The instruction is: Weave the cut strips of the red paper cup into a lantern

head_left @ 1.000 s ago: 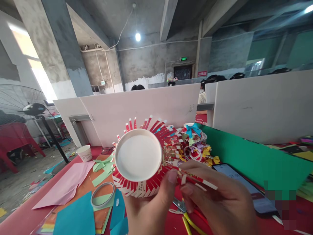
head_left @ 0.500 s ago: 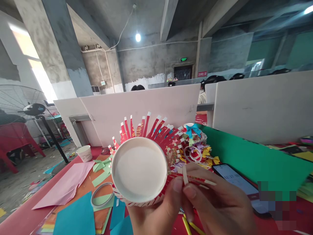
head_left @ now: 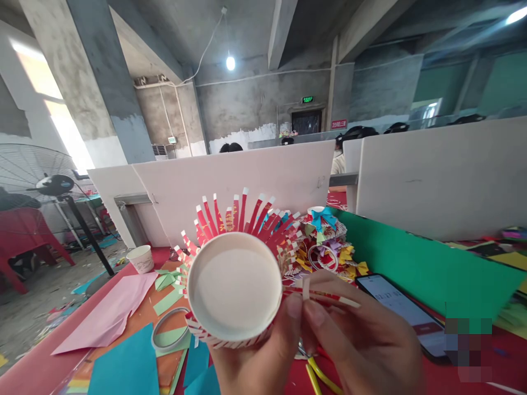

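Observation:
A paper cup, its white bottom turned toward me and its red wall cut into many thin strips that fan outward, is held up over the table. My left hand grips it from below, thumb against the rim on the right side. My right hand pinches one red-and-white strip between thumb and fingers, the strip sticking out to the right.
Behind the cup lies a pile of finished paper crafts with a blue bow. A phone, a tape roll, yellow-handled scissors, coloured paper sheets, a white cup, white dividers and a green board surround them.
The cup has tilted so its bottom faces me more squarely and its upper strips stand up. My right fingers have slid along the pinched strip; the hands sit slightly lower.

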Motion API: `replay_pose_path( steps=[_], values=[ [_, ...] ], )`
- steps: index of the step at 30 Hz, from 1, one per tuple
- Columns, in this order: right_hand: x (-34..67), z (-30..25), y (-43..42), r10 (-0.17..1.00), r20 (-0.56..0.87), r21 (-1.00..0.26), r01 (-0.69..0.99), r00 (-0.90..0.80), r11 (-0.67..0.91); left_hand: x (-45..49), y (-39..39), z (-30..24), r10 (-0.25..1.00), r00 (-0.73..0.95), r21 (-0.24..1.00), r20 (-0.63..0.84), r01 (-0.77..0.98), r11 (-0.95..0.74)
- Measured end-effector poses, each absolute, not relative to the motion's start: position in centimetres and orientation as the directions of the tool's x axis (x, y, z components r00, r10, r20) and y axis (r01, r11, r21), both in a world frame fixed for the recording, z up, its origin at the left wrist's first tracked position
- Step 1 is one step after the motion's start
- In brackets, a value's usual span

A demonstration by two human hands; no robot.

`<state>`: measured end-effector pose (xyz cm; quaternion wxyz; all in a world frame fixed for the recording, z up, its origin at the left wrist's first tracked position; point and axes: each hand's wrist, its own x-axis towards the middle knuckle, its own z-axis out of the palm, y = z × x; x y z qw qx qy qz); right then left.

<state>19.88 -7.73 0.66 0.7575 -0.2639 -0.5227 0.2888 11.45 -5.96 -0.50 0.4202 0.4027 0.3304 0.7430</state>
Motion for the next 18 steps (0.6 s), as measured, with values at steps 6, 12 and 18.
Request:
replay_pose_path(
  steps=[6, 12, 18],
  values=[
    [19.9, 0.5, -7.5, 0.692, 0.590, -0.719, -0.119, 0.417, 0.685, 11.7, -6.6, 1.3, 0.923, -0.279, 0.793, 0.264, -0.482, -0.372],
    [20.1, 0.1, -7.5, 0.763, 0.534, -0.733, -0.251, 0.365, 0.632, 10.6, -6.4, 2.0, 0.927, -0.099, 0.833, 0.362, -0.412, -0.369],
    [19.9, 0.5, -7.8, 0.725, 0.573, -0.728, -0.169, 0.382, 0.665, 9.8, -5.8, 2.2, 0.879, -0.056, 0.827, 0.474, -0.314, -0.466]
  ],
)
